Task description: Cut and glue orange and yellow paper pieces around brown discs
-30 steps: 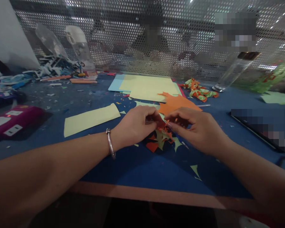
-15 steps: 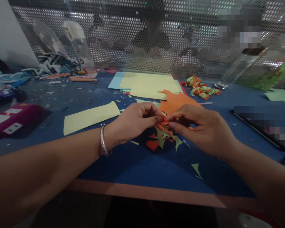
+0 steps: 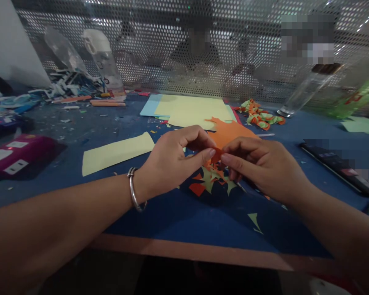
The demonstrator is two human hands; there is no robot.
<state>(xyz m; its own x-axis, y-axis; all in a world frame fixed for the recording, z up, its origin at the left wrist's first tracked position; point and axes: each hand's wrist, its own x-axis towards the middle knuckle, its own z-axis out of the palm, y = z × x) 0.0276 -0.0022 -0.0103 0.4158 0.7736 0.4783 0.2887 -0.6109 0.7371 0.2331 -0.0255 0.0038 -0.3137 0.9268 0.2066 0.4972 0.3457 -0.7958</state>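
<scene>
Between my two hands is a small piece of orange paper [image 3: 216, 155], pinched at both sides. The thumb and fingers of my left hand [image 3: 184, 157], with a silver bangle on the wrist, grip its left edge. My right hand [image 3: 258, 164] pinches the right edge between thumb and forefinger. Under my fingers lies a heap of orange and pale green paper scraps [image 3: 208, 180]. Just behind the hands rests a larger cut sheet of orange paper [image 3: 232, 133], partly covered by them. A thin pointed tool [image 3: 241, 187] shows by my right hand, mostly hidden.
Stacked pale yellow sheets [image 3: 197, 110] lie at the back, near a pile of orange and green paper pieces [image 3: 260, 114]. A yellow strip [image 3: 118, 153] and a magenta box [image 3: 18, 153] are on the left. Bottles stand along the perforated screen [image 3: 172, 78]; a phone [image 3: 341, 168] lies right.
My hands have drawn slightly apart and my left hand is raised a little. The small orange paper between them now shows more of its face. The scraps below stay put.
</scene>
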